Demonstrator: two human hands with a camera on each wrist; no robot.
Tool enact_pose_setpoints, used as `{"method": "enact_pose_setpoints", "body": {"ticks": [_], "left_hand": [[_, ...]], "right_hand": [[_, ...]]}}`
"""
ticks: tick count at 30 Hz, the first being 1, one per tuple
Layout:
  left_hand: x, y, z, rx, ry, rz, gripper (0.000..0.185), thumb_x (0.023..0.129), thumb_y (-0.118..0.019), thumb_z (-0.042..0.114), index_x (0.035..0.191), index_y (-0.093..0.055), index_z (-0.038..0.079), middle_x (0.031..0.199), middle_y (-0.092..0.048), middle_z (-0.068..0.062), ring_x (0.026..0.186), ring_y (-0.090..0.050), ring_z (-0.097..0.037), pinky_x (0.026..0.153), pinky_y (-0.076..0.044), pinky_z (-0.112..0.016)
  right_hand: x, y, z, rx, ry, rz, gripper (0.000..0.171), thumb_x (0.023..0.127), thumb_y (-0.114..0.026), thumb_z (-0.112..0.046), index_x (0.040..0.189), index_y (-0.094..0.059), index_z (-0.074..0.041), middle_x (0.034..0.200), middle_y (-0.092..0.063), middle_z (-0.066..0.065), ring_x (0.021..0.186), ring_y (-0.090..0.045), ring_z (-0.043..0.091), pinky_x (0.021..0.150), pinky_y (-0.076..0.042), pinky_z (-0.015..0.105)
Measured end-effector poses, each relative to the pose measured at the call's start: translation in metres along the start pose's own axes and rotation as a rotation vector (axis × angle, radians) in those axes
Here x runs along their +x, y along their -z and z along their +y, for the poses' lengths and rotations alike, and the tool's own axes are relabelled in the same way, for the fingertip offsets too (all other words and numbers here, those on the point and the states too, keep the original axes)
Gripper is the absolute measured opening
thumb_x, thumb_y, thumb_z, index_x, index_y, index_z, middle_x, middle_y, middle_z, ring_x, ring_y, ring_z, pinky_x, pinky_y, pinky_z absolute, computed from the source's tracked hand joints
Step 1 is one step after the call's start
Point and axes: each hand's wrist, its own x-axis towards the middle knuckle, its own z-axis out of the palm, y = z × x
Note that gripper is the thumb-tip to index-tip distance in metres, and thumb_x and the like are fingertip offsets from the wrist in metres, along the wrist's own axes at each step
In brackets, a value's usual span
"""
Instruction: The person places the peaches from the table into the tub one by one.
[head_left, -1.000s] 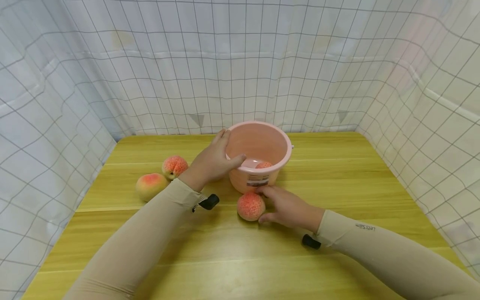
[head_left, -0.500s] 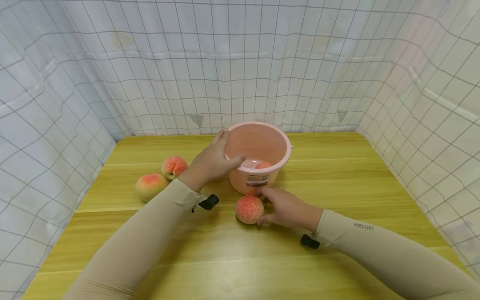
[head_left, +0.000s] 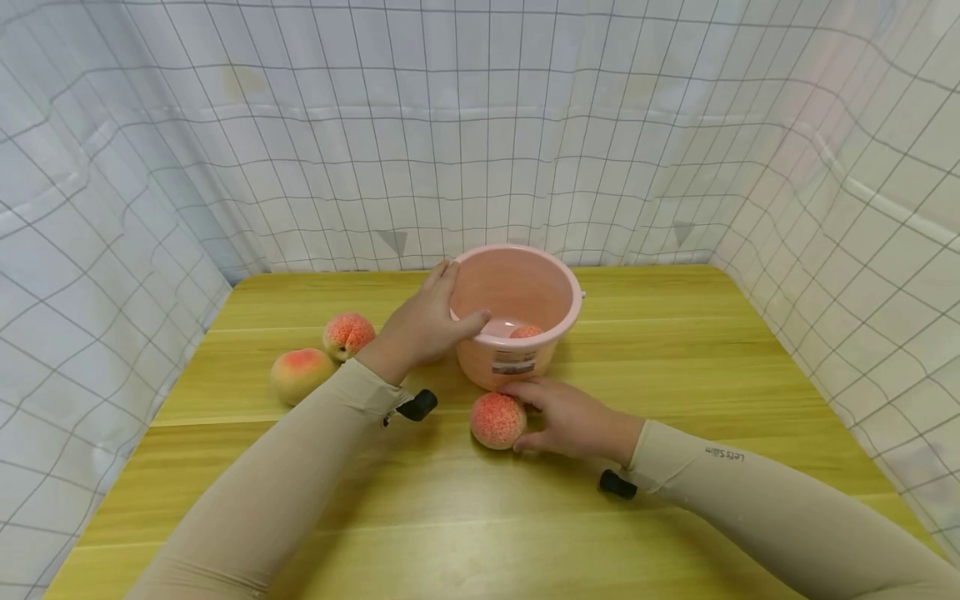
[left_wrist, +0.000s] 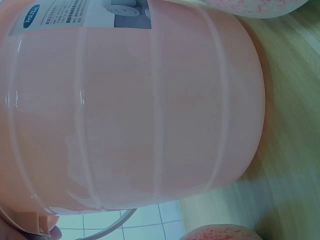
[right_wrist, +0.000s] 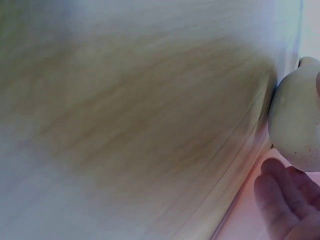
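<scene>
Left grip [head_left: 426, 323] holds glossy bucket [head_left: 517, 283]; right grip [head_left: 572, 418] cups speckled peach [head_left: 497, 422].

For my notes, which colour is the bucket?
Pale pink; the bucket shows best in the head view.

1 peach [head_left: 527, 331] in bucket [head_left: 517, 279], 1 peach [head_left: 497, 422] before, 2 peaches [head_left: 302, 374] leftward

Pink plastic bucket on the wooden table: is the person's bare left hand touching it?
Touching. The head view shows it: the bare left hand grips the pink plastic bucket by its rim, thumb lapping over the edge.
</scene>
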Motion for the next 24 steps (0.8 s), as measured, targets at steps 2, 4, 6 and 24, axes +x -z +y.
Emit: {"method": "enact_pose_setpoints", "body": {"ticks": [2, 4, 6, 24], "left_hand": [[-0.0001, 0.0, -0.0003, 0.0, -0.003, -0.001, 0.107, 0.093, -0.057, 0.069, 0.171, -0.008, 0.014, 0.179, -0.003, -0.011, 0.159, -0.027, -0.041, 0.124, -0.034, -0.062], [0.0, -0.0004, -0.0004, -0.006, 0.0, 0.002, 0.107, 0.093, -0.057, 0.069, 0.171, -0.009, 0.014, 0.179, -0.003, -0.01, 0.159, -0.028, -0.04, 0.124, -0.034, -0.061], [0.0002, -0.0007, -0.0009, -0.009, -0.001, 0.001, 0.107, 0.093, -0.057, 0.069, 0.171, -0.009, 0.014, 0.179, -0.003, -0.011, 0.159, -0.028, -0.04, 0.123, -0.035, -0.061], [0.0002, -0.0008, -0.001, -0.009, 0.0, 0.0, 0.107, 0.093, -0.057, 0.069, 0.171, -0.009, 0.013, 0.179, -0.003, -0.011, 0.159, -0.028, -0.041, 0.123, -0.035, -0.062]], "right_hand": [[0.0009, 0.0004, -0.0009, 0.012, -0.003, -0.007, 0.072, 0.087, -0.089, -0.028, 0.149, -0.055, -0.015, 0.145, -0.063, 0.001, 0.133, -0.06, 0.019, 0.115, -0.049, 0.044], [0.0015, 0.0006, -0.0019, 0.019, -0.004, -0.01, 0.072, 0.086, -0.089, -0.027, 0.149, -0.055, -0.014, 0.143, -0.064, 0.0, 0.129, -0.062, 0.018, 0.113, -0.051, 0.043], [0.0016, 0.0008, -0.0027, 0.028, -0.014, -0.017, 0.072, 0.086, -0.09, -0.027, 0.148, -0.055, -0.014, 0.141, -0.065, 0.0, 0.126, -0.063, 0.016, 0.11, -0.052, 0.042], [-0.0012, 0.0009, -0.005, 0.046, -0.034, -0.06, 0.078, 0.086, -0.089, -0.03, 0.153, -0.052, -0.017, 0.15, -0.054, 0.009, 0.132, -0.057, 0.023, 0.111, -0.051, 0.045]]}}
